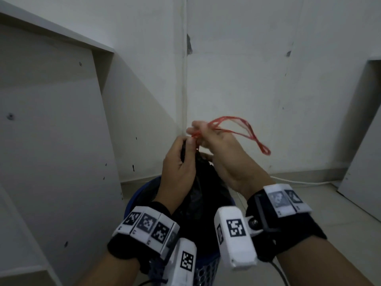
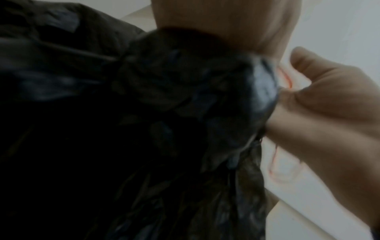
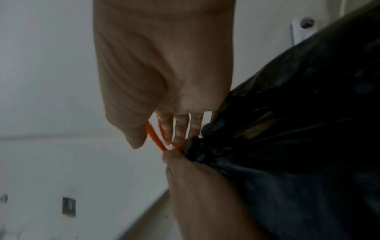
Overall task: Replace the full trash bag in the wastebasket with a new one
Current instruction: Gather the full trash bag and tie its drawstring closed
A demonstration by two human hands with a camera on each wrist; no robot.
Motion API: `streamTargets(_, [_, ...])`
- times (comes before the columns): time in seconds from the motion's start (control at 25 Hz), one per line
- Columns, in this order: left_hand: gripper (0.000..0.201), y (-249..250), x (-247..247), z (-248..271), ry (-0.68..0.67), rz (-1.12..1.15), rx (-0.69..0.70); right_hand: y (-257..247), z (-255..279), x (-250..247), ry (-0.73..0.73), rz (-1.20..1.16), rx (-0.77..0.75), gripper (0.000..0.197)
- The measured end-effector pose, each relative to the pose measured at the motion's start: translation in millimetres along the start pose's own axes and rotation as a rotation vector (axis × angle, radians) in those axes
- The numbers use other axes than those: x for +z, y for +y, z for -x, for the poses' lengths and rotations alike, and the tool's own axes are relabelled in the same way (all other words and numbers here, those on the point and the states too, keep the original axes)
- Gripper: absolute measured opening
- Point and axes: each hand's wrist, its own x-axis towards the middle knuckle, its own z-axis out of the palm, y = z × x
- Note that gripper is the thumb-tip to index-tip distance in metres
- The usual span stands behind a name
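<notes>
- The black trash bag [image 1: 203, 188] stands inside the blue wastebasket [image 1: 138, 195], and its gathered neck rises above the rim of the wastebasket.
- The top of the bag is bunched into a tight neck [image 3: 197, 151]; in the right wrist view the plastic there is crumpled and folded.
- A red drawstring [image 1: 243, 131] comes out of the neck. One long loop of it hangs in the air to the right of the neck, away from the wastebasket.
- The left hand [image 1: 179, 164] is above the wastebasket; its grip is closed around the neck of the bag, the fingers are curled on the black plastic.
- The right hand [image 1: 222, 153] is just beside the left hand, also above the wastebasket. Its grip is closed on the red drawstring, which it pinches close to the neck.
- In the right wrist view the drawstring [image 3: 154, 136] passes between the thumb and the fingers [image 3: 180, 128] of the right hand.
- Both wrists carry black bands with white marker blocks [image 1: 148, 223].
- The wastebasket stands on a pale floor [image 1: 329, 213], in the corner of white walls [image 1: 247, 58].
- A white board [image 1: 51, 120] leans to the left of the wastebasket.
- A white cable [image 1: 299, 182] lies on the floor behind the wastebasket, along the wall.
</notes>
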Motion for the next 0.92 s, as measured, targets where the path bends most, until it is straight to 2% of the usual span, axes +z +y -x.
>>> streamTargets(0.04, [0.022,1,0,-3,-0.001,-0.001,0.0,7,2,3,-0.041,0.026,-0.002,0.027])
streamTargets(0.12, [0.022,0,1,-3,-0.034,-0.017,-0.011,13,4,8,-0.022,0.05,-0.026,0.029])
streamTargets(0.2, [0.028,-2,4,4,-0.083,-0.061,-0.03,9,4,8,0.01,0.044,-0.066,0.038])
streamTargets(0.32, [0.037,1,9,16,-0.153,-0.066,-0.063,0,4,5,0.002,0.115,-0.113,0.04])
streamTargets(0.4, [0.032,6,8,16,-0.184,-0.061,-0.057,-6,3,6,-0.001,0.158,-0.147,0.041])
streamTargets(0.56, [0.024,13,-1,9,-0.227,0.026,-0.158,-12,4,9,-0.057,0.191,-0.138,0.041])
streamTargets(0.68, [0.025,21,1,6,-0.185,0.109,-0.149,-16,3,6,-0.051,0.217,-0.147,0.039])
streamTargets(0.76, [0.032,24,6,8,-0.135,0.097,-0.143,-19,2,6,-0.026,0.222,-0.152,0.039])
streamTargets(0.92, [0.041,19,14,25,-0.161,0.037,-0.134,-13,3,6,0.058,0.301,-0.167,0.04])
